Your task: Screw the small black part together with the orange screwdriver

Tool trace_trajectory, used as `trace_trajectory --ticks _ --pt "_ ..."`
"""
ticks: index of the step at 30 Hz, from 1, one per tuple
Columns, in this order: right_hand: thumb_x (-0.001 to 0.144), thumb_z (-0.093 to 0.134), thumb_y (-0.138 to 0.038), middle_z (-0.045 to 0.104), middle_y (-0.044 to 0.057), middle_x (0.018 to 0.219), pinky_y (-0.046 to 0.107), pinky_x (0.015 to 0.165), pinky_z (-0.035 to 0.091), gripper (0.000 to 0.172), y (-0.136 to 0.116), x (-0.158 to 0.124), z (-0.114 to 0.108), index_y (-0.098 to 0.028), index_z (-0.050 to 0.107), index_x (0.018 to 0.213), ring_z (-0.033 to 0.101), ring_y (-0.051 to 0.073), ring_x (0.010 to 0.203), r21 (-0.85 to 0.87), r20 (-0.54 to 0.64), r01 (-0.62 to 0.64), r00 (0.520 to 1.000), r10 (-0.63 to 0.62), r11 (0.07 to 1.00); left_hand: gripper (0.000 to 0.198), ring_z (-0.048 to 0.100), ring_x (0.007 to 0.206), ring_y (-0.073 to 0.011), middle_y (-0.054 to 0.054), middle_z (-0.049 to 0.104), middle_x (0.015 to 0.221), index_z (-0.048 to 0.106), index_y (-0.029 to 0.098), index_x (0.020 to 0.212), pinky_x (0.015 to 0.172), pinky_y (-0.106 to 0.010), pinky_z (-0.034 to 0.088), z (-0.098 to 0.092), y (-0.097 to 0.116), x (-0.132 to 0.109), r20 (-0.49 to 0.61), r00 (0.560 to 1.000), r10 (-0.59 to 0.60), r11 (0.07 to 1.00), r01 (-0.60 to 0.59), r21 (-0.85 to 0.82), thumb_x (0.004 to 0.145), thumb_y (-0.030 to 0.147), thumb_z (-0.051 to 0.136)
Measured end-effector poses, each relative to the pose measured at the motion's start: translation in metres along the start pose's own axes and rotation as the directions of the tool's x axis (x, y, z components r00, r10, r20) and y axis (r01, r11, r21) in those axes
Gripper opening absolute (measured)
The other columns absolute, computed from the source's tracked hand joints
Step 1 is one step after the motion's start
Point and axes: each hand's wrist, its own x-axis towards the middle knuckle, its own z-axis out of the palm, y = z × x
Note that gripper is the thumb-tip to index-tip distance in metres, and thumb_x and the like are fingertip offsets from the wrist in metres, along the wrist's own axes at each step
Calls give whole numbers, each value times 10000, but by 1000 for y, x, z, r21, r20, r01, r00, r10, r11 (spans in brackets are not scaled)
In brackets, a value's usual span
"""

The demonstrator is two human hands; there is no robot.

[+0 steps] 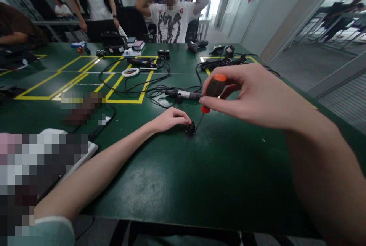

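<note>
My right hand (243, 93) is closed around the dark handle of a screwdriver (215, 86) with an orange cap and a red collar. Its thin shaft slants down and left, and the tip is at or near the side of a small black round part (190, 131). The part stands on the green table with a short tube on top. From the left, my left hand (170, 119) reaches to the part, thumb and fingers bent together against its upper edge. Whether the tip sits in a screw is too small to tell.
Behind the part lies a black and silver handheld tool (183, 94) with coiled black cable. A white ring (130, 72), a power drill (197, 45) and several devices sit farther back on the green table (160, 177). People are beyond the far edge.
</note>
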Motion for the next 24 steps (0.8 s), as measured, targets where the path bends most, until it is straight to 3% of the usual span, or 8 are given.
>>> trace_trajectory --ticks 9,20,24 --pt "814 756 -251 680 32 749 370 645 481 91 -1 3 0 -203 703 758 585 202 648 -137 60 -14 998 22 991 185 675 804 -156 -32 785 828 808 148 832 831 -281 517 0 1 -1 0 1000 -9 1000 9 9 771 266 679" --pt "796 771 -246 718 46 795 362 621 492 83 -5 2 0 -210 697 808 607 213 672 -100 72 12 997 -5 995 172 660 784 -151 -21 776 806 801 153 813 856 -286 512 1 1 0 -8 1000 -12 1000 12 11 763 265 680" --pt "767 782 -221 732 42 900 361 646 514 177 -4 1 0 -224 703 925 635 228 741 -71 54 14 998 -10 997 165 667 795 -155 -21 779 812 803 155 811 871 -290 515 1 1 0 -6 1000 -16 1000 16 8 764 264 688"
